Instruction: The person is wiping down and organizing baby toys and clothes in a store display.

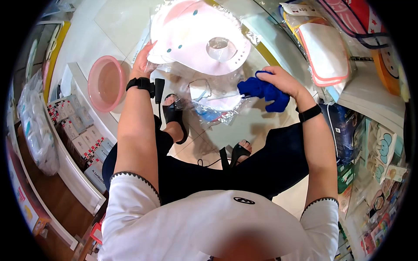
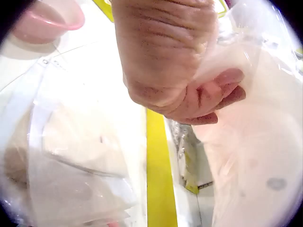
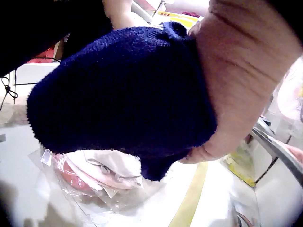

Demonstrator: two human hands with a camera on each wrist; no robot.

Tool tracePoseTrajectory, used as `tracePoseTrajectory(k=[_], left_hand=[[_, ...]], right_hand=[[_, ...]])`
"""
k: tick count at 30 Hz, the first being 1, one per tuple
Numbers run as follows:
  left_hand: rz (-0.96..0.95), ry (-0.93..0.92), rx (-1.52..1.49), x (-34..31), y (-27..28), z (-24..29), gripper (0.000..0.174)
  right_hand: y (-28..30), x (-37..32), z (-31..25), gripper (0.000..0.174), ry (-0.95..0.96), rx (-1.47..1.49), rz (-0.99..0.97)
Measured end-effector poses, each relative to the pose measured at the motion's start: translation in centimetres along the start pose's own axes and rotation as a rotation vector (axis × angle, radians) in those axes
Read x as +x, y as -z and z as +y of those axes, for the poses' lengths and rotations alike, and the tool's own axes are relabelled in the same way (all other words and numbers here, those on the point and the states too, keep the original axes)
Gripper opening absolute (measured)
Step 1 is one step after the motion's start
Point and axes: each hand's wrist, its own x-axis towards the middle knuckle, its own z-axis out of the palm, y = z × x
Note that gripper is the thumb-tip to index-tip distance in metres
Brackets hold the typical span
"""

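Observation:
A pale pink and white bib (image 1: 191, 37) with a round neck hole and small dark dots lies in a clear plastic wrapper. My left hand (image 1: 143, 61) grips it by its left edge. In the left wrist view the curled fingers (image 2: 220, 92) are at the wrapper's edge. Bunched in my right hand (image 1: 281, 80) is a dark blue cloth (image 1: 263, 93), which hangs below the thumb. The right wrist view shows the fuzzy cloth (image 3: 118, 90) hiding most of the fingers. Beneath the bib, other clear-wrapped packages (image 1: 213, 93) are on the floor.
A pink basin (image 1: 92, 82) stands on the floor at the left, beside a low shelf with several small boxes (image 1: 82, 132). Wrapped bibs (image 1: 324, 50) hang at the upper right. More packaged goods (image 1: 383, 148) line the right side. My sandalled feet (image 1: 174, 117) are below.

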Motion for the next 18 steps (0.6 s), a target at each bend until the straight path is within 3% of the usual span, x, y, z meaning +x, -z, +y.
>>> tracePoseTrajectory(k=[3,5,7,8,9,13,15,18], left_hand=[[0.000,-0.059,0.104,-0.3,-2.1,1.9,0.041],[0.003,-0.104,0.144,-1.9,-6.5,2.8,0.041],[-0.037,-0.089,0.273,-2.4,-8.3,4.3,0.043],[0.027,-0.063,0.331,-2.8,-9.5,5.1,0.043],[-0.025,-0.006,0.400,-3.0,-9.8,6.1,0.043],[0.114,0.004,0.644,-4.9,-8.2,9.7,0.044],[0.157,-0.009,0.576,-6.8,-6.9,10.6,0.047],[0.146,-0.079,0.564,-10.3,-7.2,11.7,0.046]], right_hand=[[-1.1,0.0,-1.0,0.031,0.005,-0.111,-0.097],[-2.6,1.7,1.1,0.034,0.225,-0.010,-0.098],[-3.5,2.2,-1.1,0.037,0.295,0.125,-0.189],[-3.7,3.1,-1.8,0.044,0.435,0.104,-0.175],[-3.8,3.8,-2.9,0.051,0.569,0.082,-0.165],[-4.4,3.3,-8.9,0.054,0.529,0.453,-0.105],[-4.9,1.7,-10.8,0.056,0.511,0.572,-0.065],[-4.5,1.5,-10.2,0.049,0.410,0.815,-0.317]])
